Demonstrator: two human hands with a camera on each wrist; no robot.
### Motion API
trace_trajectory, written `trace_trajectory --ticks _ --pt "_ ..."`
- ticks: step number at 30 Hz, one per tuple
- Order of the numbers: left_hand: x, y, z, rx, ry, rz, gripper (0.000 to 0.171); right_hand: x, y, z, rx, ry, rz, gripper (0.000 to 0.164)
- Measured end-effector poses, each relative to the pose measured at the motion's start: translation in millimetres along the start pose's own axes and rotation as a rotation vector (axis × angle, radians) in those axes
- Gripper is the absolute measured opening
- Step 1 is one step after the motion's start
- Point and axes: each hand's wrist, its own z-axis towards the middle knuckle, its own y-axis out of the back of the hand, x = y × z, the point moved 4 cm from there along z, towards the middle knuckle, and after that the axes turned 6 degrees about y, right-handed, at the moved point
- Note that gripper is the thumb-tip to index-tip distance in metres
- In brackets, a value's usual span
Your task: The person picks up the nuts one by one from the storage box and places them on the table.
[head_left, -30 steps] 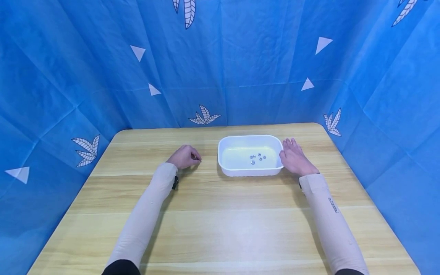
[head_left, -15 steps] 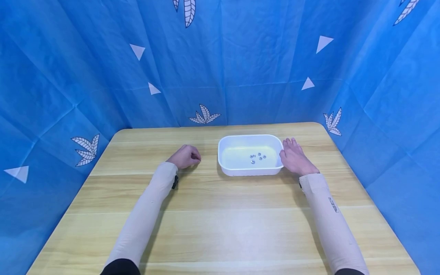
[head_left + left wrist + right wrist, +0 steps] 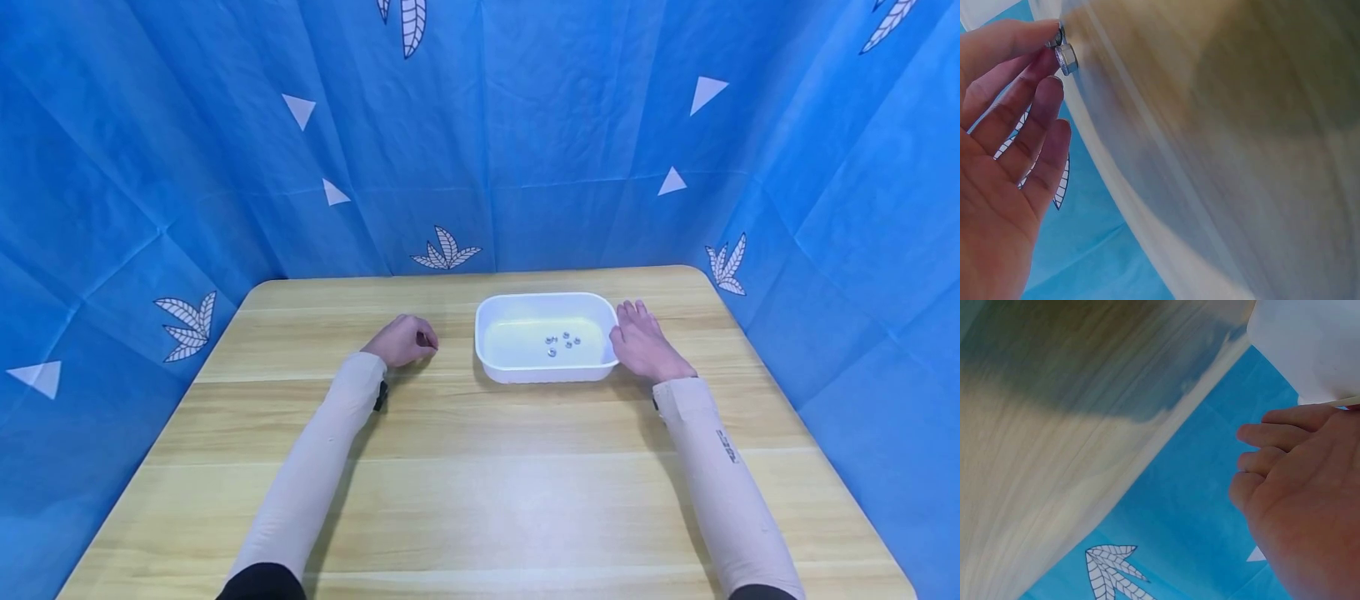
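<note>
1 white tray [image 3: 512, 340] lies between left hand [image 3: 399, 342] and right hand [image 3: 645, 346].

In front of the tub [image 3: 545, 375], the table [image 3: 525, 475] leaves wide passage between the sleeves [image 3: 315, 458]. A gap parts the tub from the left hand [image 3: 397, 340]; the right hand [image 3: 647, 344] blocks its right side. A curtain [image 3: 525, 142] hangs behind the tub, whose top is open.

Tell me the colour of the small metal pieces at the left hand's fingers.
Silvery grey; the metal pieces show best in the left wrist view.
</note>
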Motion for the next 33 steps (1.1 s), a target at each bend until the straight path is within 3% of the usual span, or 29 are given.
trace_trajectory --ticks 9,19,22,26,33 --pt "2.7 0.5 0.6 0.006 0.026 0.003 0.014 -1.6 1.5 2.4 0.013 0.003 -0.006 0.064" --pt "4.3 -0.2 0.1 -0.007 0.009 0.02 0.014 -1.3 0.1 1.5 0.011 0.002 0.002 0.064" --pt "3.2 2.2 -2.3 -0.004 0.055 -0.015 0.016 -1.8 -0.3 2.0 0.013 -0.001 0.001 0.064" --pt "3.3 9.3 -4.5 -0.037 0.114 -0.072 0.02 -3.0 0.2 3.2 0.019 -0.005 0.002 0.065" --pt "4.8 17.5 -7.2 -0.083 0.097 -0.089 0.022 -2.8 0.0 3.6 0.014 -0.001 -0.002 0.064"
